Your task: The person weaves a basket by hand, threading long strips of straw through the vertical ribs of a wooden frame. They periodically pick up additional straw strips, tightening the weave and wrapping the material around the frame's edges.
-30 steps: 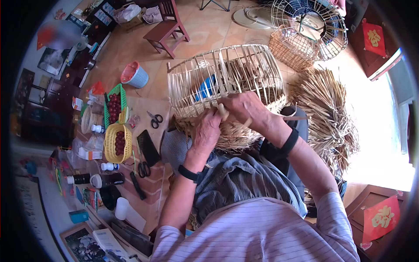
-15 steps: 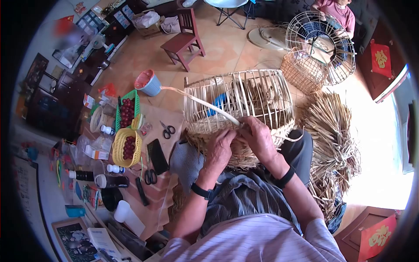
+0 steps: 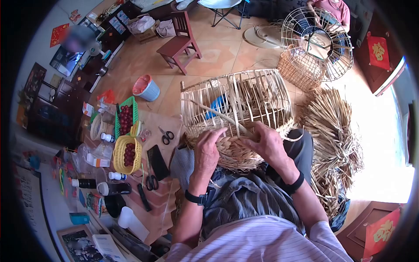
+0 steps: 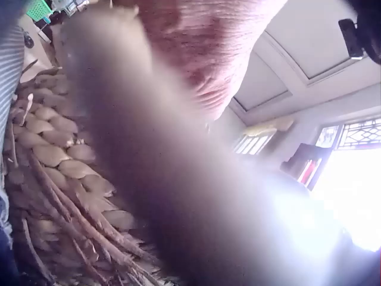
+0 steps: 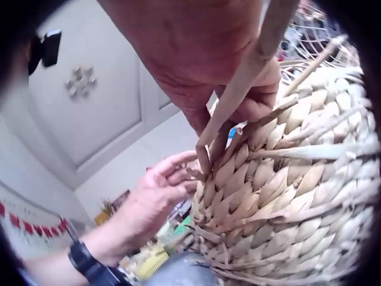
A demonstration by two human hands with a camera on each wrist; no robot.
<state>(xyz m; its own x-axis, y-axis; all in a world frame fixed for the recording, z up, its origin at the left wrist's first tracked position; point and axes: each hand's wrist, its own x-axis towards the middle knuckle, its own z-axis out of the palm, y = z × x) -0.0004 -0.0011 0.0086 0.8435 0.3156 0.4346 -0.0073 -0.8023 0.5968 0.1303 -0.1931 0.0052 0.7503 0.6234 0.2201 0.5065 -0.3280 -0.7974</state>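
Note:
A basket with a braided straw wall and bare upright ribs lies against the person's lap. My right hand pinches a pale plant strand at the edge of the weave; its free length slants up and left across the ribs. In the right wrist view, the strand bends sharply beside the right hand's fingers. My left hand rests at the left of the braided wall, fingers extended and apart from the right hand. A thick blurred strand fills much of the left wrist view.
Bundled dry straw lies to the right. Left are scissors, a black-handled pair, a green basket and a yellow basket of red fruit, and several bottles. Ahead, a person in pink is behind a ribbed basket frame.
The hands were close together and have parted, the left going left. Half a second ago the strand reached farther toward the blue bin; now its end hangs nearer, over the ribs.

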